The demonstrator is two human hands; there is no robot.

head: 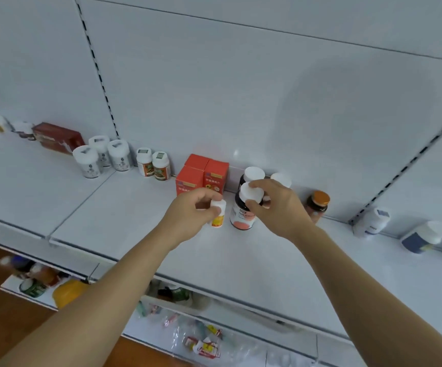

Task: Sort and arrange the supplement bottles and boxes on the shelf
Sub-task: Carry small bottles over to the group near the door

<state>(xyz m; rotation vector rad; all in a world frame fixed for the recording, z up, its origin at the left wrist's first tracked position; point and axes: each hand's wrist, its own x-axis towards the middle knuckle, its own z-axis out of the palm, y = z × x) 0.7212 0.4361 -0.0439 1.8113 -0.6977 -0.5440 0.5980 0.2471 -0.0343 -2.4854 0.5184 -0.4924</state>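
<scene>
Head view, one moment, shelf of supplements, entered as found.

Left hand: fingers curled round a small white-capped bottle with a yellow label, which stood on or just above the shelf; contact with the surface could not be told. Right hand: fingertips pinching the white cap of a dark bottle with a pink label, upright, just beside the small bottle.

Behind these: two more white-capped dark bottles against the back panel, partly hidden by the right hand. Left of them, a cluster of orange boxes. Right of them, an amber bottle with an orange cap. Further left: two small bottles with orange and green labels, three white jars, a red box. Far right, two white bottles lying tipped near the upright.

Risks, as judged:
- The two held bottles were nearly touching; moving either sideways could knock the other over.
- The dark bottle was held by its cap alone; a loose cap or a slipping pinch could drop it onto the shelf.
- The right wrist sat close to the amber bottle, and a backward or outward sweep could topple it.
- Pushing the dark bottle rearward might nudge the hidden pair behind it.
- The small bottle, being narrow, would tip easily if set down at a tilt.
</scene>
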